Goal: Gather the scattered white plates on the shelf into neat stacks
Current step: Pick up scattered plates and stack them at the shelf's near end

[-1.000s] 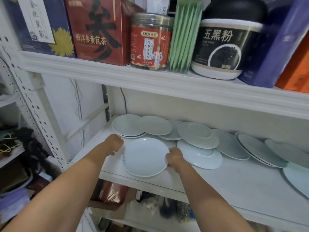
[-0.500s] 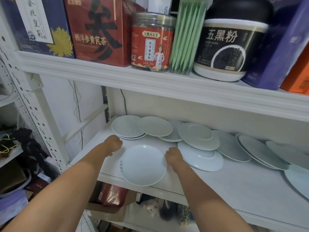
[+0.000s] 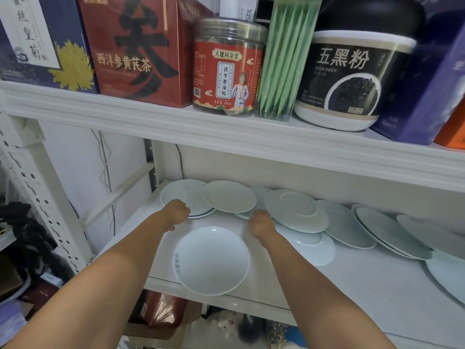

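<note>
A white plate (image 3: 211,260) lies alone at the front edge of the lower shelf (image 3: 339,293), overhanging it slightly, with neither hand on it. My left hand (image 3: 176,213) is past it, knuckles against the rim of the back-left plate stack (image 3: 181,195). My right hand (image 3: 260,222) sits at the edge of the overlapping plates in the middle, beside an upside-down plate (image 3: 297,210) that rests on another plate (image 3: 312,250). The fingers of both hands are hidden behind the backs of the hands. More white plates (image 3: 392,233) lean overlapped along the right.
The upper shelf (image 3: 226,132) hangs low over the plates and carries boxes, a red jar (image 3: 226,69), green sachets and a black tub (image 3: 352,71). A perforated white post (image 3: 37,187) stands to the left. Clutter fills the space below.
Both hands let go of the front plate, which now rests nearer the shelf's front edge. They have moved back toward the plates at the rear.
</note>
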